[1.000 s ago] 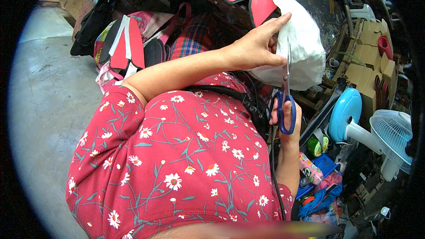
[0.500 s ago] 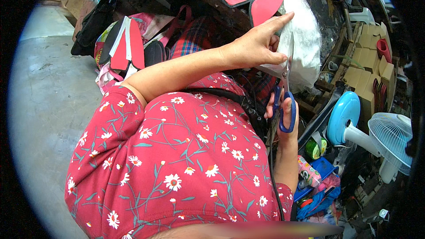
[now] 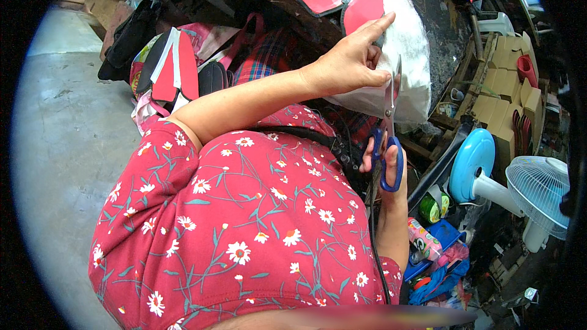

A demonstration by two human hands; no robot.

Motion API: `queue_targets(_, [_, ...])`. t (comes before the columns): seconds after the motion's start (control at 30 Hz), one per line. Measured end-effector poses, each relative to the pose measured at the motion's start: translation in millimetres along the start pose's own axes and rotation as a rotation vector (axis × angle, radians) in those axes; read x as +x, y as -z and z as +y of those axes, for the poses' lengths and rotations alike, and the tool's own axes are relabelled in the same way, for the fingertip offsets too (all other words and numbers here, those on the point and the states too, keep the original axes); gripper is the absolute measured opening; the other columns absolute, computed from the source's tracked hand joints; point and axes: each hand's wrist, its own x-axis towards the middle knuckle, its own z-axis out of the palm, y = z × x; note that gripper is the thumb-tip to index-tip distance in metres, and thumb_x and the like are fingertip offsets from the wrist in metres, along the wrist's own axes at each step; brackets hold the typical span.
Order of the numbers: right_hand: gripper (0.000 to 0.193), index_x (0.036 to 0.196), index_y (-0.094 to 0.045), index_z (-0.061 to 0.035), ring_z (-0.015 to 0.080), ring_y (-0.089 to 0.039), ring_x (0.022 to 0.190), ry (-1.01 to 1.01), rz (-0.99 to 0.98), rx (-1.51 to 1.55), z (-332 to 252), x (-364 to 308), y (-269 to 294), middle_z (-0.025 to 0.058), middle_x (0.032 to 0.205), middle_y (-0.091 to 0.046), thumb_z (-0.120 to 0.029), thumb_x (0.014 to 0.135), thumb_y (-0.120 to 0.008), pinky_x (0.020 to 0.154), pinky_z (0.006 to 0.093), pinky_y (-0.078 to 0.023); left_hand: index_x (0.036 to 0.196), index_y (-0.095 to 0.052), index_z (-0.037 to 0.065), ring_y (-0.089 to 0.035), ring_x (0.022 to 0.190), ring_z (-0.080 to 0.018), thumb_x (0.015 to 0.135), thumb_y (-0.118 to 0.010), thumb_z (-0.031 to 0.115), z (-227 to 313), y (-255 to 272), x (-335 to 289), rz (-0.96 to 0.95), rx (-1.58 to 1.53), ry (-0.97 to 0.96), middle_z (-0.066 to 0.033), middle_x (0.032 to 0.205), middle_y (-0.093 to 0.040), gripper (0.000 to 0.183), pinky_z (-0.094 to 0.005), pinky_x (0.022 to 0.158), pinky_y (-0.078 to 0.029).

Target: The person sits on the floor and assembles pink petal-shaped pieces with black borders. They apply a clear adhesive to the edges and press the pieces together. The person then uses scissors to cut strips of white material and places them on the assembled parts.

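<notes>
My right hand (image 3: 391, 162) grips blue-handled scissors (image 3: 389, 110), its fingers through the loops. The blades point away from me, slightly apart, over a white, fluffy-looking sheet (image 3: 411, 67) with a clear plastic-like sheen. On that sheet rests my left hand (image 3: 351, 58), index finger stretched out, thumb apart and the other fingers curled in on the material. The thumb tip lies close beside the blades. What the curled fingers pinch is partly hidden. Beyond the left hand, red panels with black edging (image 3: 364, 9) lie against the white sheet.
A dark worktop (image 3: 443, 24) stretches beyond the sheet. At the right are cardboard boxes (image 3: 498, 82), a fan (image 3: 538, 189) and a blue round base (image 3: 474, 162). Red-and-black pieces (image 3: 174, 73) and bags lie at the left, above grey floor (image 3: 67, 165). A cable (image 3: 376, 238) runs by my right arm.
The scissors and right hand have shifted slightly left and nearer to me. The left hand and the white sheet have moved a little left.
</notes>
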Motion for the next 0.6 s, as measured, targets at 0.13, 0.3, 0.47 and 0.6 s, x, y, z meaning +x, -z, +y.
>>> queue_targets(0.13, [0.070,0.093,-0.056,0.0008,0.0100,-0.052,0.052,-0.023,0.055,-0.013,-2,-4,2,0.0029,0.064,-0.052,-0.068,0.086,-0.056,0.049,0.0231,-0.045,0.156,-0.010,0.006,-0.053,0.095,-0.0092,0.081,-0.065,-0.012,-1,-2,1,0.010,-0.013,-0.038,-0.0100,0.129,-0.050,0.095,-0.0248,0.082,-0.049])
queue_targets(0.3, [0.064,0.089,-0.056,-0.0009,0.0096,-0.053,0.051,-0.025,0.047,0.053,-5,-1,0,0.0024,0.060,-0.052,-0.065,0.088,-0.058,0.049,0.0218,-0.043,0.156,-0.009,0.006,-0.055,0.092,-0.0091,0.081,-0.066,-0.011,4,1,0,-0.013,0.001,0.035,-0.0073,0.118,-0.054,0.096,-0.0240,0.079,-0.049])
queue_targets(0.47, [0.065,0.088,-0.056,-0.0009,0.0092,-0.052,0.050,0.067,0.094,0.095,-4,8,-7,0.0024,0.061,-0.052,-0.066,0.086,-0.059,0.047,0.0214,-0.042,0.157,-0.008,0.008,-0.055,0.086,-0.0085,0.081,-0.067,-0.010,7,-1,-5,-0.074,-0.045,0.070,-0.0055,0.113,-0.054,0.098,-0.0232,0.076,-0.049])
queue_targets(0.6, [0.068,0.092,-0.055,0.0001,0.0099,-0.051,0.051,0.006,0.069,0.030,-5,7,-4,0.0028,0.065,-0.052,-0.067,0.087,-0.056,0.049,0.0240,-0.045,0.157,-0.008,0.009,-0.055,0.086,-0.0081,0.081,-0.067,-0.010,5,-1,-4,-0.031,-0.026,0.037,-0.0054,0.116,-0.052,0.098,-0.0230,0.075,-0.048])
